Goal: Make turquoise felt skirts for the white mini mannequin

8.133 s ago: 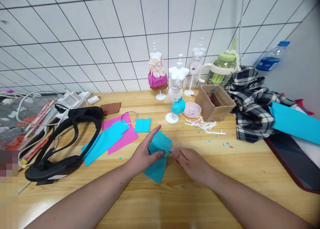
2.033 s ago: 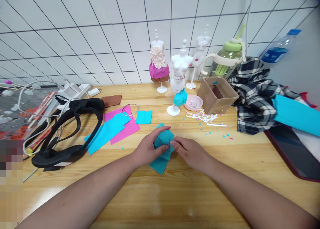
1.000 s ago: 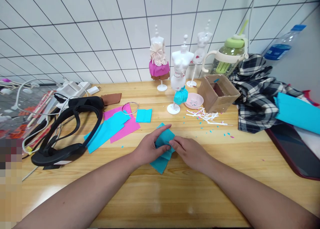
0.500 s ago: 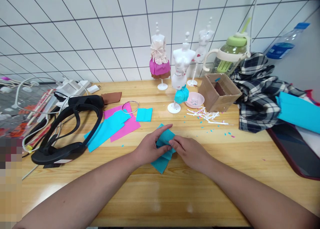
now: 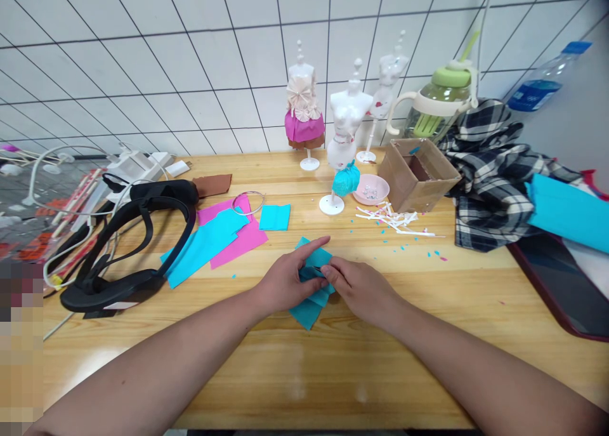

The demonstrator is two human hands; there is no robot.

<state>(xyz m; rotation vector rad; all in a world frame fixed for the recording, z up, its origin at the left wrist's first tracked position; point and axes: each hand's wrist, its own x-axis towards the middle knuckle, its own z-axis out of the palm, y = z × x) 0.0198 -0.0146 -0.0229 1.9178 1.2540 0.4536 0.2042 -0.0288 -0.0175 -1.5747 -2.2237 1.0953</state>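
In the middle of the table my left hand point(image 5: 284, 280) holds a folded sheet of blue crepe paper point(image 5: 309, 314) between thumb and fingers, its index finger stretched out along the top. My right hand point(image 5: 358, 288) comes in from the right, thumb and index finger pinched together at the paper. A thin, dark, metal-looking tip point(image 5: 318, 269) pokes out from that pinch over the sheet; the rest of it is hidden in the fingers. Beyond the hands stands a small white dress form point(image 5: 349, 115) with a crumpled blue paper piece point(image 5: 346, 179) on its lower part.
To the left lie a blue square point(image 5: 275, 218), blue and pink sheets point(image 5: 240, 249), a metal ring point(image 5: 248, 203) and a black headset point(image 5: 128, 290). At the right are a pink dish point(image 5: 372, 190), white strips point(image 5: 392, 219), a cardboard box point(image 5: 419, 176) and a plaid cloth point(image 5: 495, 188).
Both hands stay almost in place on the blue crepe paper. The thin tip at the right fingers shows slightly more clearly now.
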